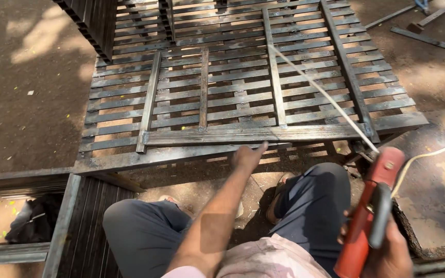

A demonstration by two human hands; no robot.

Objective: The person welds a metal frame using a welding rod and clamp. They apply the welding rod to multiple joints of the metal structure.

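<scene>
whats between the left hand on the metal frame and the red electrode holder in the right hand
In the head view, the person's right knee in dark grey trousers lies between the left hand and the red electrode holder; bare ground shows beyond the knee.

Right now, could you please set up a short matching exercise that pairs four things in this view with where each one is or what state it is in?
Things:
1. left hand
2. red electrode holder
3. welding rod
4. pale cable

Places or states:
A. slants up over the slats from the holder's clamp
B. gripped in the right hand at lower right
C. rests on the near edge of the metal grille
D. curves away over the ground to the right

Pairs: 1-C, 2-B, 3-A, 4-D
</scene>
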